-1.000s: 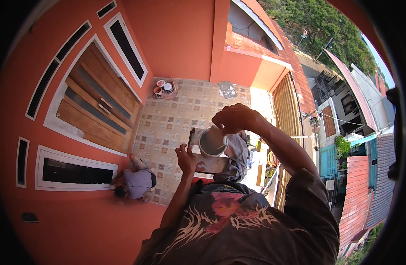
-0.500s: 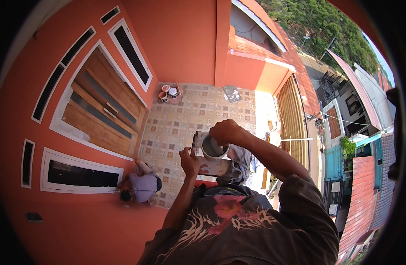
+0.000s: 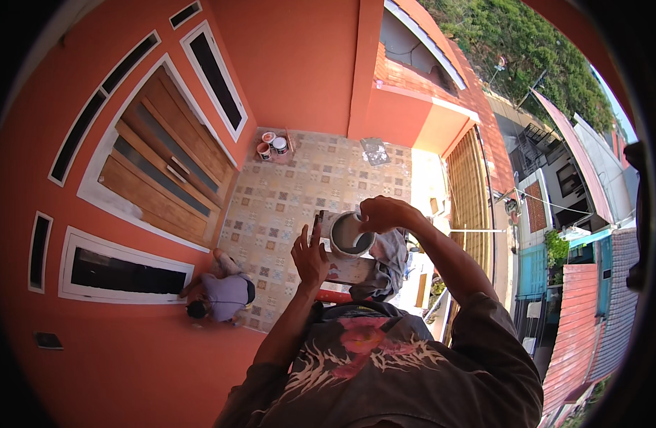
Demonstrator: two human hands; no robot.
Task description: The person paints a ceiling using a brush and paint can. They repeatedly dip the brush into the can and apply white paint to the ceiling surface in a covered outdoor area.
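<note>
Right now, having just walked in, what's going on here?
A person's right hand is over a bucket of grey stuff, gripping a pale thing that reaches inside; I can't tell exactly what it is. The left hand is beside the bucket, fingers spread. The bucket stands on a wooden board, with a grey cloth next to it. Off to the left, another person is down low by a white-framed window.

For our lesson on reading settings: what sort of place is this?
Probably a house's porch or terrace: a wooden door on one side, patterned floor tiles, and green trees outdoors on the other.
</note>
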